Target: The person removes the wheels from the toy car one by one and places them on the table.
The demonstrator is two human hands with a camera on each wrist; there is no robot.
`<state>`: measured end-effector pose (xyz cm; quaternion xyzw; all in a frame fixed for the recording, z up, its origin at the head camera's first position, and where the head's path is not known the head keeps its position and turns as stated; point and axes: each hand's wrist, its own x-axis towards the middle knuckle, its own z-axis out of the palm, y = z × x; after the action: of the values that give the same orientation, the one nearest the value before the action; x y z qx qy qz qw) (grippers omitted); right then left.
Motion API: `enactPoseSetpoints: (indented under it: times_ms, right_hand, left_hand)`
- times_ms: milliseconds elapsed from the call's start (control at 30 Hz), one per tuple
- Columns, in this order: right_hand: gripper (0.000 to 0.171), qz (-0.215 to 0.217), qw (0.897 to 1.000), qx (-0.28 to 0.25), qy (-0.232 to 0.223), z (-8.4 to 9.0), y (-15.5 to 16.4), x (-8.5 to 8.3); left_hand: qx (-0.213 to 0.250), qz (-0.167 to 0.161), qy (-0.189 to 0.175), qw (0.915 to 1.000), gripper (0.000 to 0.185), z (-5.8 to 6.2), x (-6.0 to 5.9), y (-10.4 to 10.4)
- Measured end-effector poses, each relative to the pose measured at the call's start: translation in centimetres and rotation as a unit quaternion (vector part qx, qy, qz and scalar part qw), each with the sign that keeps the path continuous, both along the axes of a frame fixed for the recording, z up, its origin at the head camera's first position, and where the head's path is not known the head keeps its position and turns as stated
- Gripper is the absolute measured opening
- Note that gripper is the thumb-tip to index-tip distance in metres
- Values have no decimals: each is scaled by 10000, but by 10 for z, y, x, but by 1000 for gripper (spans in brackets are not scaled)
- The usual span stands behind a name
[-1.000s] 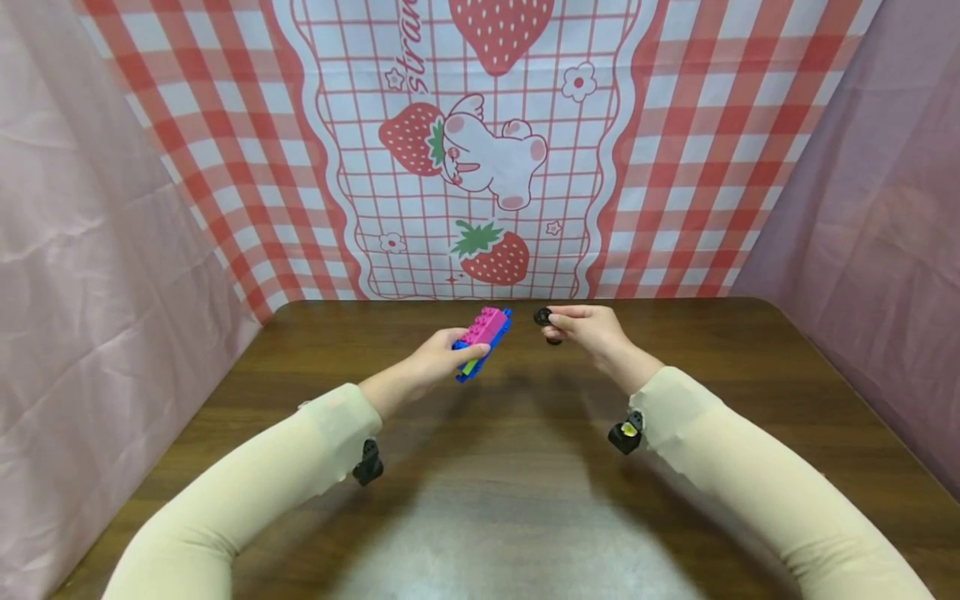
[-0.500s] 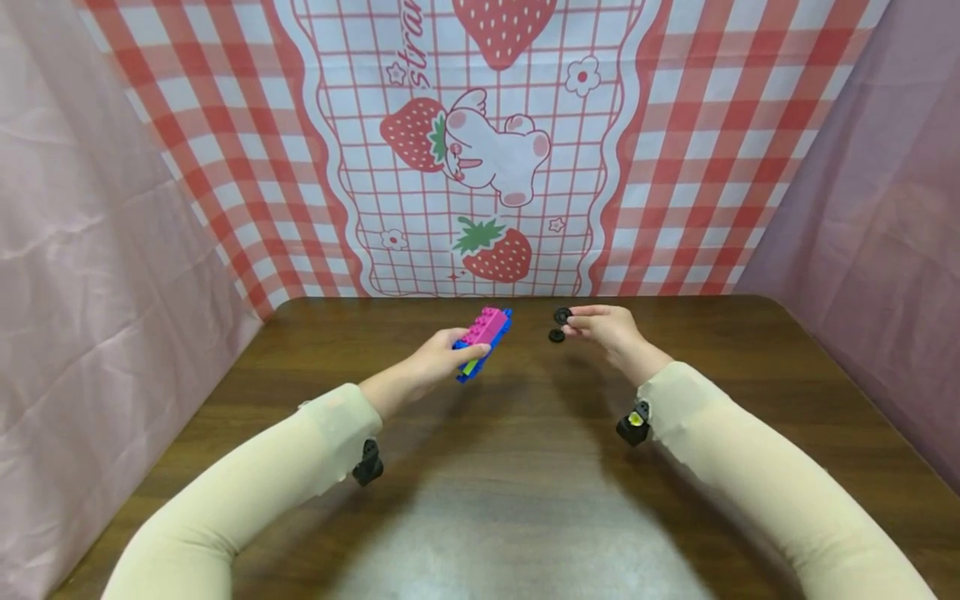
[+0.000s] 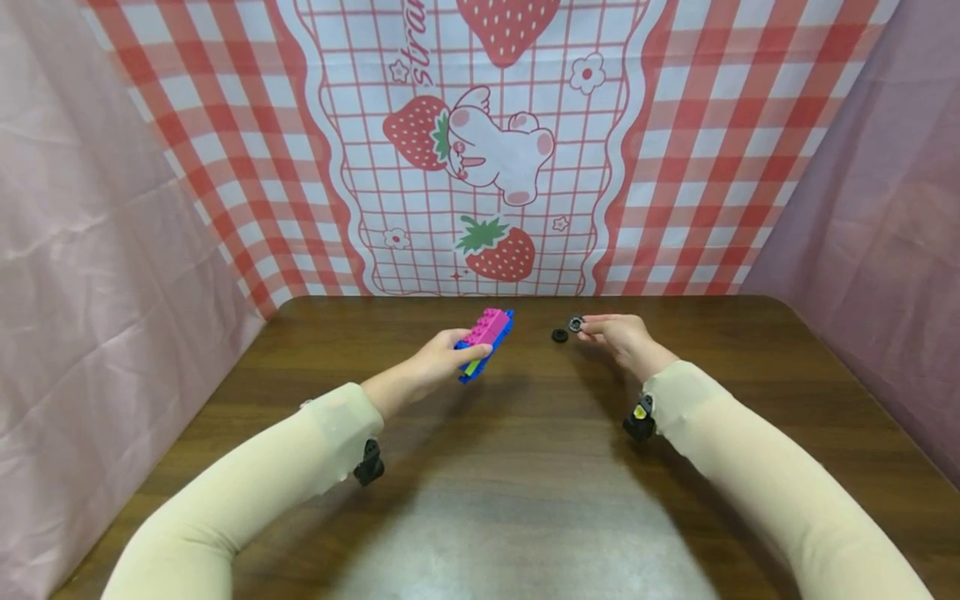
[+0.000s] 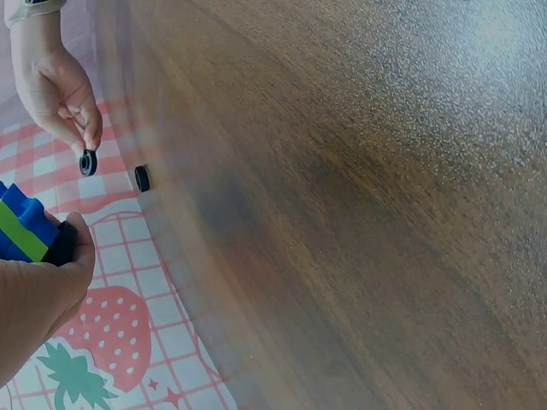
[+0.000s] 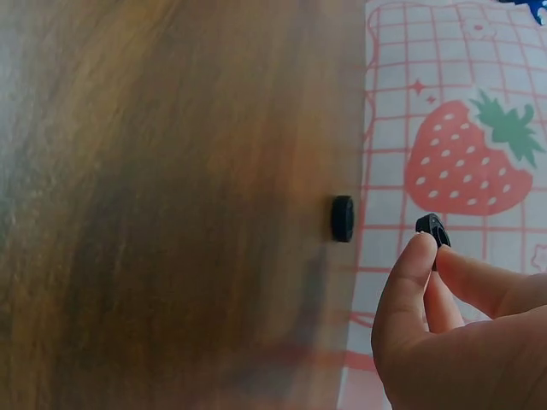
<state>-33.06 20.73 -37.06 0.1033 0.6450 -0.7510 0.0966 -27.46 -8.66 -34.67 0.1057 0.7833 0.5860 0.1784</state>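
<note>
My left hand [image 3: 459, 345] grips a small stack of toy bricks [image 3: 486, 336], pink on top with green and blue beneath, held tilted just above the brown table [image 3: 480, 467]. In the left wrist view the brick stack [image 4: 21, 232] shows by my thumb. My right hand [image 3: 592, 327] pinches a small black wheel [image 3: 575, 324] between thumb and forefinger, low over the table's far edge. A second black wheel [image 3: 558, 335] lies on the table just left of it, apart from both hands. The right wrist view shows the pinched wheel [image 5: 433, 229] and the loose wheel [image 5: 343, 219].
A red-checked strawberry cloth [image 3: 480, 150] hangs behind the table's far edge, with pink drapes [image 3: 97, 250] on both sides. Small black cameras are strapped at both wrists [image 3: 367, 462].
My right hand has moved right and slightly down with one black wheel; the second wheel now lies alone on the table. The left hand and bricks have barely moved.
</note>
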Motion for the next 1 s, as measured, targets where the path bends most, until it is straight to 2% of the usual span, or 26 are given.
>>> enactPoseSetpoints:
  times_ms: [133, 467, 767, 1000]
  right_hand:
    - [46, -91, 9998, -23, -148, -5, 2, -6]
    - [48, -379, 9968, 589, -397, -18, 5, -14]
    - [48, -515, 9922, 1072, -385, -20, 1, -18]
    - [47, -822, 9895, 1100, -449, -19, -1, -22]
  left_hand:
    - [-7, 8, 33, 10000, 41, 0, -1, 0]
    - [31, -115, 30, 9999, 43, 2, 0, 2]
    - [6, 42, -79, 10000, 44, 3, 1, 3]
    - [3, 37, 49, 10000, 45, 2, 1, 0]
